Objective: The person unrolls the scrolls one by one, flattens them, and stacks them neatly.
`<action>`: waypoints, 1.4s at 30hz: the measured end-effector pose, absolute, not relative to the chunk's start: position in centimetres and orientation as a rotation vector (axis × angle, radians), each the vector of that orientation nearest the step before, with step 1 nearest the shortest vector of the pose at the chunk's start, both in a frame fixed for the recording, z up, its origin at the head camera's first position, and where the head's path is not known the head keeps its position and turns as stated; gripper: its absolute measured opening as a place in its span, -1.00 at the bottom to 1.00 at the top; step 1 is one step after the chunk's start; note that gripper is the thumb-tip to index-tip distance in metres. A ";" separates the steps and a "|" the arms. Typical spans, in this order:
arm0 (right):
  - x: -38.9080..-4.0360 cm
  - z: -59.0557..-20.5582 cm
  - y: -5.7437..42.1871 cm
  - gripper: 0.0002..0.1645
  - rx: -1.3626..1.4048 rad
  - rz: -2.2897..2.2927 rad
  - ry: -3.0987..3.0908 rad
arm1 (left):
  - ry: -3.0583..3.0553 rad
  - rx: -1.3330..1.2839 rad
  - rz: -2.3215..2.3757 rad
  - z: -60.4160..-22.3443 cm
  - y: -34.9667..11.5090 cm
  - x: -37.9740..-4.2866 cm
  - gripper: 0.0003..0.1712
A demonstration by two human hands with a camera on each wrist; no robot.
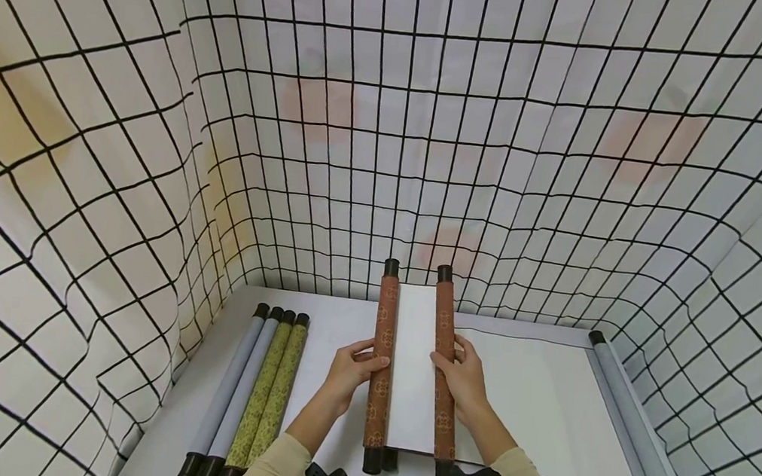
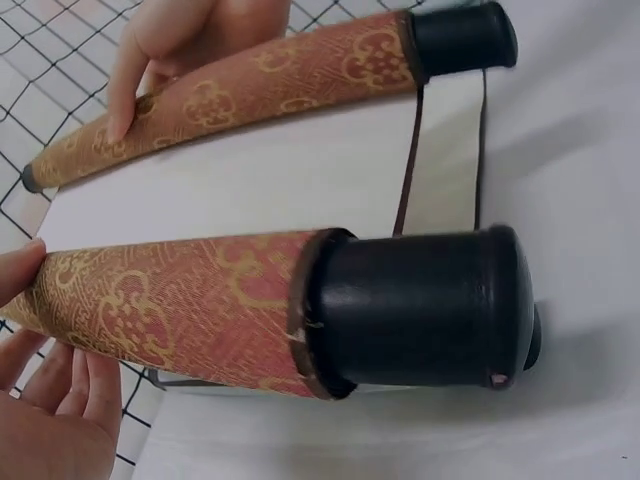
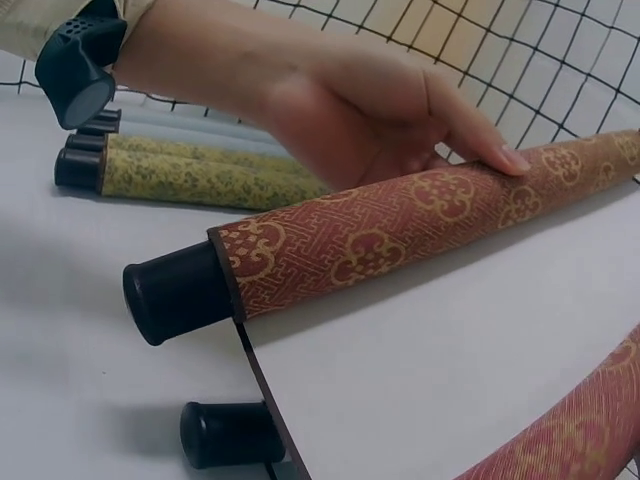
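Observation:
A small scroll with two red rollers, patterned in gold and capped in black, is held partly unrolled, its white paper [image 1: 414,362] showing between them. My left hand [image 1: 345,375] grips the left roller [image 1: 378,396], thumb on top and fingers underneath. On the other side, my right hand [image 1: 465,378] holds the right roller [image 1: 443,402] the same way. Both rollers lie nearly parallel, pointing away from me. Beneath them spreads a second, unrolled scroll [image 1: 543,403]. Its black end knob [image 3: 230,435] shows under the paper in the right wrist view.
To the left lie rolled scrolls side by side, two blue-grey [image 1: 228,383] and two yellow-green [image 1: 279,388]. The unrolled scroll's blue-grey roller [image 1: 633,426] lies along the right. Black wire mesh [image 1: 375,154] stands around the white table [image 1: 340,314] at the back and sides.

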State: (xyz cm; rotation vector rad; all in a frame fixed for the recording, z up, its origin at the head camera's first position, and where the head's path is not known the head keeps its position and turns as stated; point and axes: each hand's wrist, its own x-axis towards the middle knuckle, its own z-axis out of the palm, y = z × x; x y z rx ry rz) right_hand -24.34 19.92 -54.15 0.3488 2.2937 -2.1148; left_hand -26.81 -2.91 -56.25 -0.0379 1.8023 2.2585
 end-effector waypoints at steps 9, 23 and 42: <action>-24.4 -53.9 20.5 -0.22 0.391 -2.101 2.282 | 1.796 0.015 2.251 -55.9 -2.9 -27.0 -0.27; -24.6 -54.4 20.5 -0.04 0.346 -1.799 2.608 | 1.804 -0.025 2.235 -56.1 -3.0 -27.1 -0.27; -25.3 -53.3 21.8 -0.19 0.428 -1.890 2.516 | 1.813 -0.027 2.265 -56.2 -3.6 -27.0 -0.26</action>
